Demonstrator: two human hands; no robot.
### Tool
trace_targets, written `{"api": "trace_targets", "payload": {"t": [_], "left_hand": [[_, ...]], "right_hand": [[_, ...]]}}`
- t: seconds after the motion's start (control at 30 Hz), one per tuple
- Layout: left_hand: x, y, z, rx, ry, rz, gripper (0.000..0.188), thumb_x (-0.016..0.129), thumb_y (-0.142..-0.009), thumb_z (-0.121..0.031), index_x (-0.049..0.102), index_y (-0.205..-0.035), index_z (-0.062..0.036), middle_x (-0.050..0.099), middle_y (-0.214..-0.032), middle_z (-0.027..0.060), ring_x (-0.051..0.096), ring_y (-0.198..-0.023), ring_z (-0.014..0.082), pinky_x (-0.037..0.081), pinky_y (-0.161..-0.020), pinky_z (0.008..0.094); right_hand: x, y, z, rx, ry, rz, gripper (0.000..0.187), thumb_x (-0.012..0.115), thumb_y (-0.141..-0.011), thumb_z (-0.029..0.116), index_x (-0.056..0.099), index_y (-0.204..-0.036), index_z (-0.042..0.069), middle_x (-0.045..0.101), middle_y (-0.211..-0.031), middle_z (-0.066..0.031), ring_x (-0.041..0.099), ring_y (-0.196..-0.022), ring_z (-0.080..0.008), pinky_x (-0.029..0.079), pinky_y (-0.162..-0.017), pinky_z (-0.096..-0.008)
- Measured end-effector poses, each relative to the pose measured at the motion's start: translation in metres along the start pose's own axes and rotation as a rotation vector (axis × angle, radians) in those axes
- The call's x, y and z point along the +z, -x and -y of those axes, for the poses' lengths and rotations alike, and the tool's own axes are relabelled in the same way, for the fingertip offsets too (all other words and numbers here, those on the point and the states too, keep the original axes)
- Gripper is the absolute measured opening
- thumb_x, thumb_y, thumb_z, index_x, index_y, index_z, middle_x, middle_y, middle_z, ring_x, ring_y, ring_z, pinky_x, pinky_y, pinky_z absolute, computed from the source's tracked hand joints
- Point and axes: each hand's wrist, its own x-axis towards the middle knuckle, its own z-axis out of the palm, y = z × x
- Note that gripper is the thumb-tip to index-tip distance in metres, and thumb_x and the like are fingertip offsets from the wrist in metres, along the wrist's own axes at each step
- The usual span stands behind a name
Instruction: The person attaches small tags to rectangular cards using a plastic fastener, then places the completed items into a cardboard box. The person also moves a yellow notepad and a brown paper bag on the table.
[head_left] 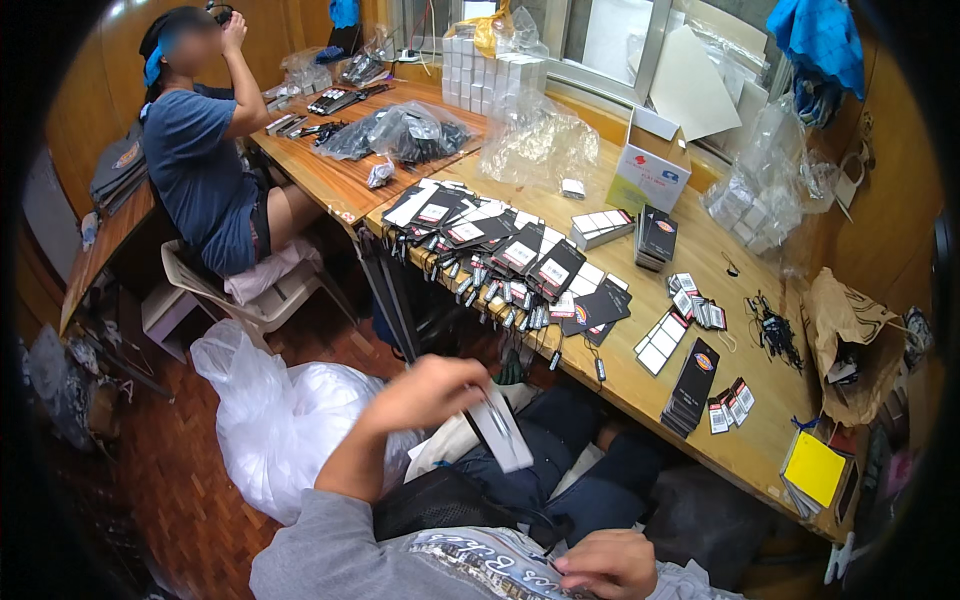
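Note:
Over my lap, my left hand (430, 392) grips the upper end of a slim white, box-shaped piece (508, 446), which hangs tilted with its lower end toward the right. Whether it is a box or a stack of cards I cannot tell. Low in front of my shirt, my right hand (612, 563) is closed with the fingertips pinched together; what they hold, if anything, is too small to make out. Beyond my knees, many black and white hang tags (520, 248) with dark strings lie overlapping along the near edge of the wooden table (620, 245).
Tag stacks (690, 390), loose small labels (733, 403), black strings (772, 330) and an open carton (650, 165) stand on the table. A brown paper bag (845, 345) is at right. A stuffed white plastic bag (290, 420) sits on the floor; a person (205, 170) sits at far left.

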Motion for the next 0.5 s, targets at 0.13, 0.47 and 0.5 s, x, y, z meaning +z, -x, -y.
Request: {"api": "trace_targets", "payload": {"t": [0.13, 0.47, 0.5], "left_hand": [[-0.053, -0.003, 0.019, -0.156, 0.131, -0.643, 0.004, 0.051, -0.077, -0.004, 0.054, -0.076, -0.0024, 0.051, -0.064, 0.0010, 0.049, -0.045, 0.0059, 0.037, -0.036, 0.0178], [-0.117, -0.028, 0.067, 0.081, 0.542, -1.139, 0.012, 0.051, -0.082, -0.012, 0.049, -0.084, -0.0007, 0.054, -0.067, 0.0046, 0.057, -0.056, 0.0133, 0.045, -0.048, 0.0189], [-0.120, -0.027, 0.068, 0.120, 0.544, -1.157, 0.012, 0.051, -0.082, -0.012, 0.050, -0.085, -0.0004, 0.055, -0.069, 0.0056, 0.058, -0.057, 0.0142, 0.046, -0.048, 0.0192]], "right_hand": [[-0.002, 0.007, 0.007, 0.128, 0.061, -0.211, 0.017, 0.064, -0.064, 0.003, 0.056, -0.078, -0.003, 0.056, -0.063, -0.0134, 0.055, -0.053, -0.0244, 0.044, -0.050, -0.0289], [-0.003, 0.010, 0.004, 0.243, 0.143, -0.326, 0.016, 0.062, -0.067, 0.003, 0.056, -0.082, -0.003, 0.055, -0.063, -0.0127, 0.055, -0.055, -0.0213, 0.043, -0.051, -0.0260], [-0.003, 0.011, 0.002, 0.255, 0.153, -0.319, 0.016, 0.062, -0.068, 0.003, 0.056, -0.082, -0.003, 0.055, -0.063, -0.0126, 0.055, -0.056, -0.0210, 0.042, -0.051, -0.0258]]}}
